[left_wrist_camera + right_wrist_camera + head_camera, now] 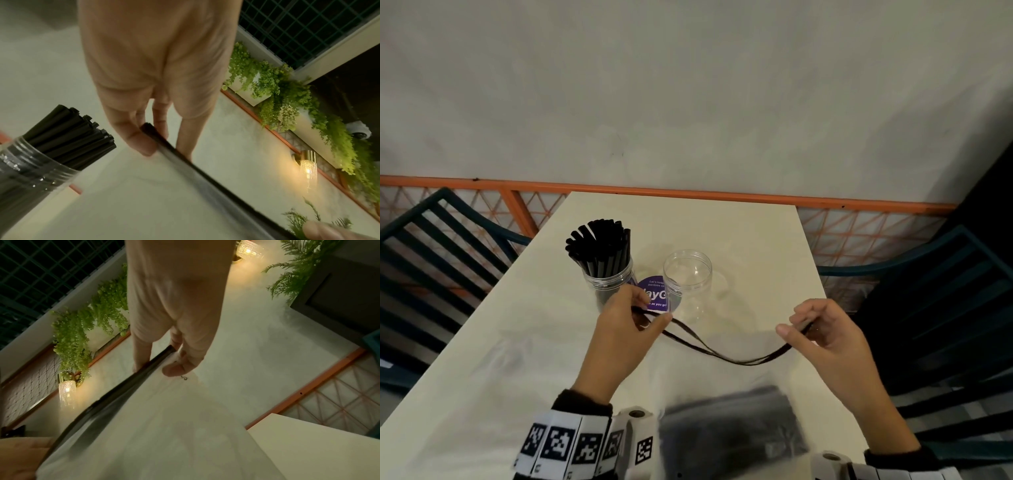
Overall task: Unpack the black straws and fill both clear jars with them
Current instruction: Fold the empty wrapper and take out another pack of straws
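Note:
A clear plastic bag with a black rim (722,356) hangs between my hands over the white table (739,233). A blurred dark bundle of black straws (729,421) lies low inside it. My left hand (654,310) pinches the rim's left end, and my right hand (796,325) pinches its right end. The rim sags in two strips between them. In the left wrist view my left hand (162,142) grips the rim (195,165). In the right wrist view my right hand (158,365) holds the rim (115,394). The left clear jar (608,274) is packed with upright black straws (599,243). The right clear jar (688,284) stands empty.
A round purple printed disc (654,294) lies between the jars. Dark slatted chairs stand at the left (431,246) and the right (945,274) of the table. An orange rail (688,193) with lattice runs behind the table's far edge.

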Demonstrator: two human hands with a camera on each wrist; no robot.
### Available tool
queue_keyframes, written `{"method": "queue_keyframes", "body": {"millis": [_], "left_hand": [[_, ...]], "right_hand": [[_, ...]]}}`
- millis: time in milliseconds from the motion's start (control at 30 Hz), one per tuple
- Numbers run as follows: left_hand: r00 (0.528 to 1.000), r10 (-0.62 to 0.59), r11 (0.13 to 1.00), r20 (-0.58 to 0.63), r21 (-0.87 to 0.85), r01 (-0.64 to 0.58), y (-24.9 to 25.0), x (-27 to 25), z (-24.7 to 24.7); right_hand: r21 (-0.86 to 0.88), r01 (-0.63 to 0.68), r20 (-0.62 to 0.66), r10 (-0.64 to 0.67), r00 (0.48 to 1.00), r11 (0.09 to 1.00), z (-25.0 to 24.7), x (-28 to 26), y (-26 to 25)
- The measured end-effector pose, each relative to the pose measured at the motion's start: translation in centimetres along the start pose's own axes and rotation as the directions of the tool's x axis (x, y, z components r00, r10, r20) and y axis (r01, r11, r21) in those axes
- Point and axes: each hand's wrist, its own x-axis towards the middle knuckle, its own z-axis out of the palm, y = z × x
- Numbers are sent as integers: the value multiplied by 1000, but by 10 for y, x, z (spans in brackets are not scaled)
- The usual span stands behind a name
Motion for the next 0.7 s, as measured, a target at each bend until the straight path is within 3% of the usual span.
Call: {"method": "queue_keyframes", "body": {"millis": [67, 233, 433, 533, 600, 700], "left_hand": [[1000, -19, 1000, 21, 6, 19, -5, 1, -2], [997, -19, 991, -77, 128, 29, -8, 1, -5], [1000, 13, 988, 14, -157, -11, 13, -8, 7], [996, -36, 933, 86, -353, 64, 15, -7, 8], [993, -108, 886, 55, -447, 121, 12, -4, 4], [993, -117, 901, -22, -422, 97, 8, 0, 0]], "right_hand": [[-51, -23, -5, 23, 1000, 998, -4, -1, 0], [-359, 1, -49, -20, 999, 933, -1, -2, -7], [-449, -12, -136, -55, 989, 893, 24, 2, -2], [-465, -36, -174, -52, 983, 885, 24, 7, -1], [-457, -10, -145, -64, 987, 889, 18, 9, -2], [-451, 4, -68, -38, 997, 893, 14, 9, -4]]}}
